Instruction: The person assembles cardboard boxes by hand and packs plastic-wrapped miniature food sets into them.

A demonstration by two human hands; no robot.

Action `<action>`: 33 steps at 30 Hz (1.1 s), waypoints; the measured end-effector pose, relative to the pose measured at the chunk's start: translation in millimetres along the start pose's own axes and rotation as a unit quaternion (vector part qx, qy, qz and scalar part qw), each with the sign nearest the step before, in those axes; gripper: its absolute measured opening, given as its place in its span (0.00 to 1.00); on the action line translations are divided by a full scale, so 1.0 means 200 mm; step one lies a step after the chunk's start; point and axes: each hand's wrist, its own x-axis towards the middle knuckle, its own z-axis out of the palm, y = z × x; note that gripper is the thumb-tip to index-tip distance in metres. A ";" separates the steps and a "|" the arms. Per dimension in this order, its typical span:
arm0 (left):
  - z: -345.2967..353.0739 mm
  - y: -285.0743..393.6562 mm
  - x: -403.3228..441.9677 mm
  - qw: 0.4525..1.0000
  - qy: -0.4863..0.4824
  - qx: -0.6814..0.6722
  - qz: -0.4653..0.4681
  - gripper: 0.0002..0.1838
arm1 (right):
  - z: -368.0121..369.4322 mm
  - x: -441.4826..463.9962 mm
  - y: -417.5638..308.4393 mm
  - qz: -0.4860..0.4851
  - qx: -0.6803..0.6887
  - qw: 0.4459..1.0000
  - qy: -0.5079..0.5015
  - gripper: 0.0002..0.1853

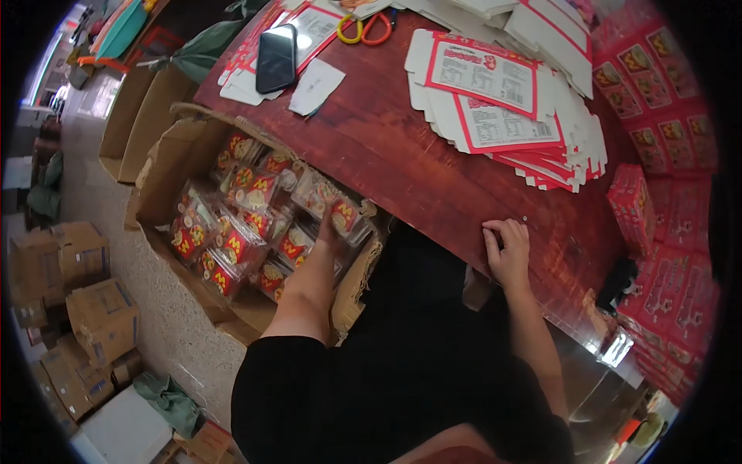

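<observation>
My left hand (328,230) reaches into an open cardboard box (158,166) beside the table. It touches a clear plastic packet with a red and yellow label (344,214); its fingers are mostly hidden, so its grip cannot be made out. Many similar packets (234,238) fill the box. My right hand (508,249) rests at the edge of the dark red table (371,155), its fingers bent and nothing visible in them. Flat red and white printed cartons (506,124) lie stacked on the table beyond it.
A black phone (276,59), a white paper slip (316,87) and scissors (365,29) lie on the table's far side. Red printed packs (665,286) are piled at the right. Closed cardboard boxes (103,319) stand on the floor at the left.
</observation>
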 end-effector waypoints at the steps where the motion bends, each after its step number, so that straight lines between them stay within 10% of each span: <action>1: 0.04 0.01 -0.03 1.000 0.026 0.013 -0.011 0.45 | -0.01 0.00 -0.01 0.011 0.005 1.000 -0.001 0.03; 8: -0.08 0.04 0.00 0.991 0.109 0.035 0.067 0.31 | -0.03 -0.02 0.03 -0.011 0.013 1.000 -0.002 0.04; 19: -0.21 0.33 -0.52 0.953 -0.093 -0.006 0.289 0.29 | -0.02 -0.07 0.10 -0.049 0.054 0.997 0.023 0.05; 30: 0.74 0.73 -1.17 0.896 -0.206 0.130 0.371 0.42 | -0.03 -0.12 0.13 -0.064 0.156 0.984 0.058 0.07; 33: 1.13 0.69 -1.21 0.870 -0.297 0.201 0.339 0.47 | -0.15 -0.17 0.14 0.056 0.327 0.941 0.060 0.13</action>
